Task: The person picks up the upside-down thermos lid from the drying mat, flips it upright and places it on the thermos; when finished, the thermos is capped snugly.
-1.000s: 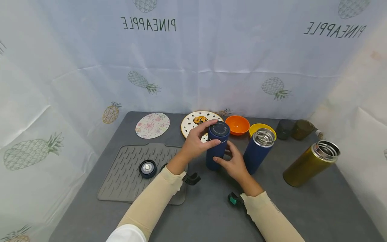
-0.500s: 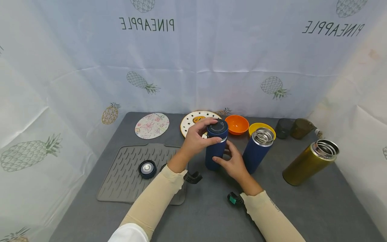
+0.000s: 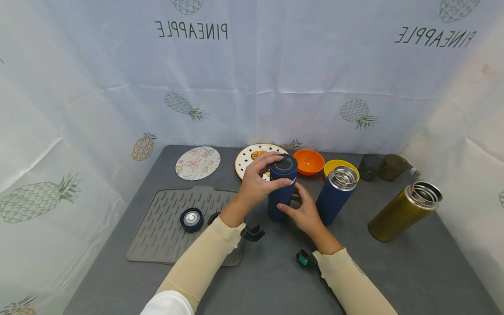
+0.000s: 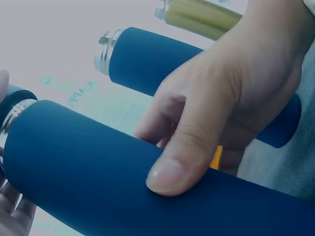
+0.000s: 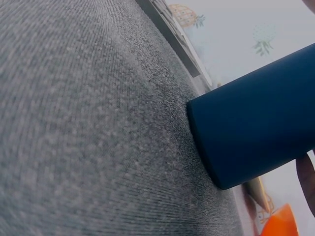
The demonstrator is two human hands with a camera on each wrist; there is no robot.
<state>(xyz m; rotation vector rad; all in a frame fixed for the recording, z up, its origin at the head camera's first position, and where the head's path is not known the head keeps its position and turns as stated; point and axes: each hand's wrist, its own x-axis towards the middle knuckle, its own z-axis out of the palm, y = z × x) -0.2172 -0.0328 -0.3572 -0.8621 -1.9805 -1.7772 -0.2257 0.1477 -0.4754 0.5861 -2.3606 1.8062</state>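
Note:
A blue thermos bottle (image 3: 278, 203) stands upright on the grey table between both hands. My left hand (image 3: 253, 186) grips its dark lid (image 3: 284, 164) from the left, fingers over the far side and thumb in front. Lower down, my right hand (image 3: 306, 214) holds the bottle's body. In the left wrist view, the right thumb (image 4: 172, 172) lies across the blue body (image 4: 88, 162), and a silver neck (image 4: 17, 112) shows below the lid. The right wrist view shows the bottle's base (image 5: 211, 142) against the table. A second blue bottle (image 3: 334, 199) stands lidless just right of the right hand.
A lidless gold bottle (image 3: 393, 214) stands at the right. On the grey drying mat (image 3: 157, 236) lies a round lid (image 3: 192, 219); another is partly hidden by the left wrist. Behind are two plates, an orange bowl (image 3: 309, 162), a yellow bowl (image 3: 331, 164) and dark cups (image 3: 393, 167).
The lid has turned and sits slightly higher, with the left hand moving along with it. The right hand and the bottle's body have stayed in place.

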